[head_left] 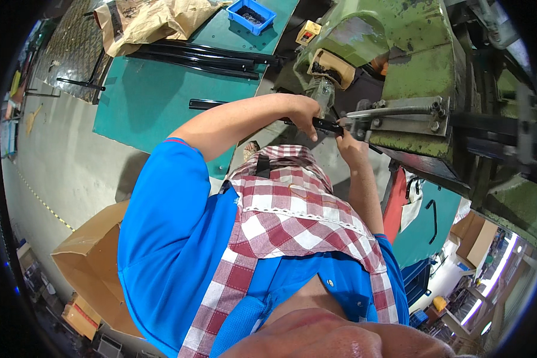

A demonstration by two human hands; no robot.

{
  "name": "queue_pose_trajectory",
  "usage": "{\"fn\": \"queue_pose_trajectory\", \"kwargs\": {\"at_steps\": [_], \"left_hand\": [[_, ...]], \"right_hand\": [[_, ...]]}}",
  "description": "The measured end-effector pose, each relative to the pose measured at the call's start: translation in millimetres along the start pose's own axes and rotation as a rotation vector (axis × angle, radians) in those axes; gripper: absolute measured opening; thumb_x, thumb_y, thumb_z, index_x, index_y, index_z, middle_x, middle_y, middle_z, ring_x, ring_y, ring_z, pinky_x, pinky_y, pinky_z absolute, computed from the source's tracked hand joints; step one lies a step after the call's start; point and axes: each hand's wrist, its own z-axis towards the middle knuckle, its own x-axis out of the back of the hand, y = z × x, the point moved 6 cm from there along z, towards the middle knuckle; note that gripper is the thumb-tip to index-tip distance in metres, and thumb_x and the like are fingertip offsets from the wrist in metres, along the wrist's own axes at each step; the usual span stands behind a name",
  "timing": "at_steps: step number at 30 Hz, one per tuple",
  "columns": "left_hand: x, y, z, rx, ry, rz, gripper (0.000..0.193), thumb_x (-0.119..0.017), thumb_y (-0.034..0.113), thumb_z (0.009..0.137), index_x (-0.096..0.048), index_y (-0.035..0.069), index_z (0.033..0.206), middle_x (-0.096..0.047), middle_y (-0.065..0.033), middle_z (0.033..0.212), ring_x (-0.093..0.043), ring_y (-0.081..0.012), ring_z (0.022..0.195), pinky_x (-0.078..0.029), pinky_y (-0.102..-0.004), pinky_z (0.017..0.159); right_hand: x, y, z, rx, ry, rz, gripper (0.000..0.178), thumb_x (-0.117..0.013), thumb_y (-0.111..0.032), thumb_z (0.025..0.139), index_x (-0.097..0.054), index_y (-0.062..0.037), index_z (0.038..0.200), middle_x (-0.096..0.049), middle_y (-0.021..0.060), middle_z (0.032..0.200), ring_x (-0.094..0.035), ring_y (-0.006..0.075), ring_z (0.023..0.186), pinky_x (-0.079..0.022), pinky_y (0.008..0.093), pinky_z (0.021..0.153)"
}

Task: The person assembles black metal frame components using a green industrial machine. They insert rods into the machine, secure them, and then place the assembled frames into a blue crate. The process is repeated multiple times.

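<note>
A long black metal bar (328,125) runs from over the green table, behind my left forearm, to the tooling of the green press (414,71). My left hand (304,114) is closed around the bar a little short of the press, fingers bent downward. Close to the bar's right end, my right hand (352,148) grips it from the near side, its fingertips right beside the metal tooling (359,122). The tooling partly hides that end of the bar.
More black bars (197,58) lie on the green table (131,113) beside brown paper (155,27) and a blue bin (252,16) of small dark parts. A tray of dark pieces (334,68) sits by the press. An open cardboard box (95,256) stands at the lower left.
</note>
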Motion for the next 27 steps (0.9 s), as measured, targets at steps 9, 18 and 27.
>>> {"fn": "queue_pose_trajectory", "kwargs": {"at_steps": [9,18,27], "left_hand": [[-4,0,-20,-0.074,0.070,0.120,0.038,-0.067,0.030,0.080,-0.057,0.001,0.102,-0.063,-0.0227,0.096,-0.059,-0.0393,0.097,-0.045,-0.0460,0.081],[-15,36,-55,-0.015,0.397,-0.049,0.045,-0.056,0.044,0.087,-0.058,0.002,0.101,-0.063,-0.0234,0.089,-0.060,-0.0423,0.089,-0.046,-0.0498,0.076],[-75,1,-15,-0.050,0.373,-0.580,0.049,-0.057,0.046,0.087,-0.062,-0.002,0.092,-0.063,-0.0190,0.081,-0.060,-0.0292,0.077,-0.045,-0.0400,0.070]], "right_hand": [[12,9,-6,0.089,0.138,-0.019,0.053,-0.064,-0.026,0.078,-0.052,-0.0041,0.125,-0.051,0.0245,0.125,-0.045,0.0432,0.117,-0.033,0.0485,0.103],[86,-17,-62,-0.160,0.266,0.255,0.024,-0.066,-0.005,0.072,-0.060,-0.0088,0.096,-0.056,0.0118,0.103,-0.051,0.0321,0.102,-0.038,0.0451,0.090],[-74,50,-139,-0.671,-0.347,1.135,0.028,-0.071,-0.015,0.079,-0.062,0.0021,0.098,-0.065,0.0073,0.082,-0.058,0.0134,0.076,-0.047,0.0278,0.069]]}}
